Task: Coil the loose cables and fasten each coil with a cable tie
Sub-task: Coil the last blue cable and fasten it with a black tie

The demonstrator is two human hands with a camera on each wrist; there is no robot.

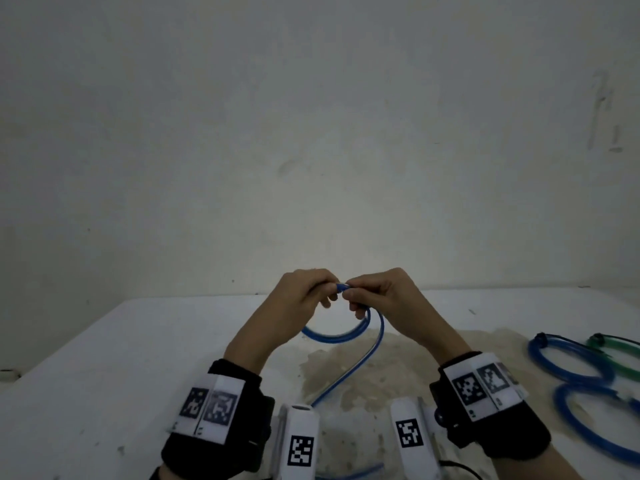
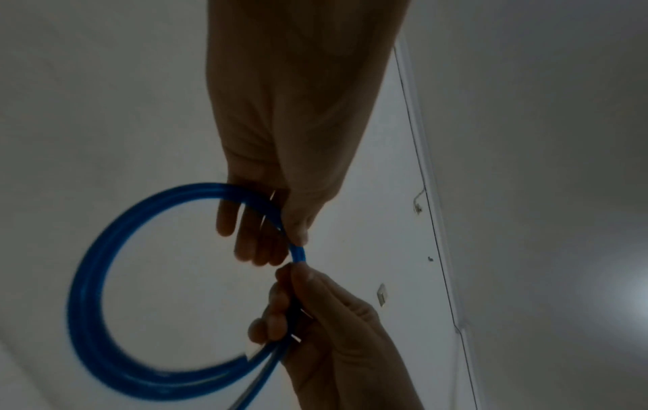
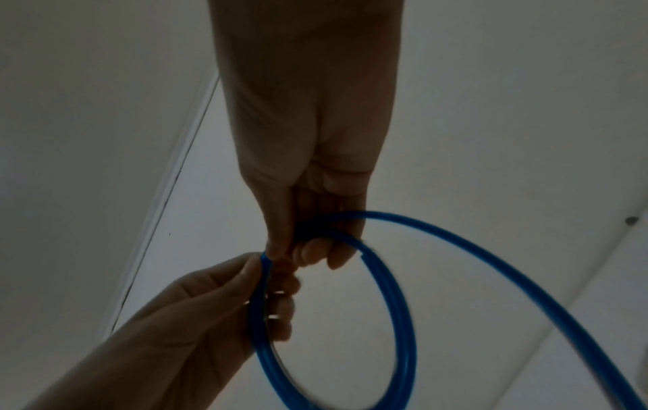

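A blue cable (image 1: 346, 336) hangs in a small coil under both hands, above the white table (image 1: 104, 358). My left hand (image 1: 304, 292) pinches the top of the coil between thumb and fingers. My right hand (image 1: 374, 296) grips the same spot from the other side, fingertips almost touching the left. The left wrist view shows the blue cable (image 2: 91, 291) as a round loop of a few turns. In the right wrist view the blue cable (image 3: 396, 305) loops under the fingers, and its free tail (image 3: 526, 283) runs off to the lower right. No cable tie is visible.
At the table's right lie finished coils: two blue coils (image 1: 568, 362) (image 1: 595, 420) and a green coil (image 1: 620, 355). The loose tail (image 1: 349, 372) trails down across a stained patch (image 1: 381, 368) towards the near edge. A bare wall (image 1: 311, 133) stands behind.
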